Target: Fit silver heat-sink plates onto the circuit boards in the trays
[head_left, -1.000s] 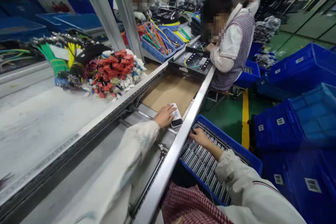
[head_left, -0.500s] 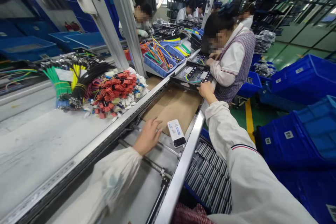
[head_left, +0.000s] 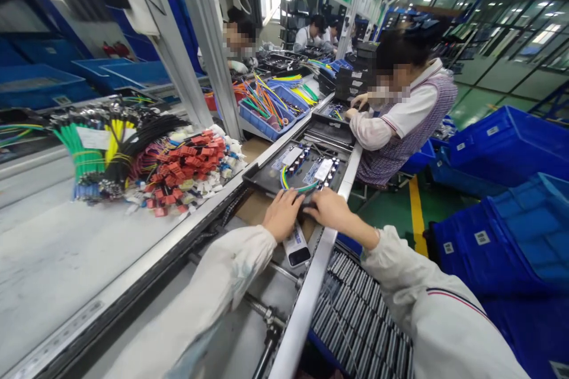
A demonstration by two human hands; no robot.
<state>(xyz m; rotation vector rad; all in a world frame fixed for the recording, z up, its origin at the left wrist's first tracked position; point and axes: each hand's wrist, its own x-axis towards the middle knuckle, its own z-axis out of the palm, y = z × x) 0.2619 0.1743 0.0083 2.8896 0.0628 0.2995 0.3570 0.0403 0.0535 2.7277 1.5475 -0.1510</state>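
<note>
A shallow black tray [head_left: 267,180] lies across the rails of the line in front of me. In it are circuit boards [head_left: 323,170] with white labels and a curved bundle of yellow, green and blue wires [head_left: 284,177]. My left hand [head_left: 283,213] holds the tray's near edge, its fingers over the rim and its thumb hidden. Beside it, my right hand [head_left: 331,210] grips the same edge near the right corner, with the fingers partly hidden. Just below my hands, a white handheld device [head_left: 297,247] with a dark end lies partly covered by my left hand.
Bundled wires [head_left: 91,157] and red connectors [head_left: 186,166] lie on the left bench. A blue bin of coloured wires [head_left: 271,112] stands beyond. A co-worker [head_left: 400,112] works at another tray on the right. Metal rods [head_left: 364,314] fill a crate below the rail; blue crates [head_left: 484,243] stand right.
The black tray has come nearer along the rails, drawn by my right hand. My left hand has moved forward onto its near edge. The co-worker's hands are now at a tray farther along.
</note>
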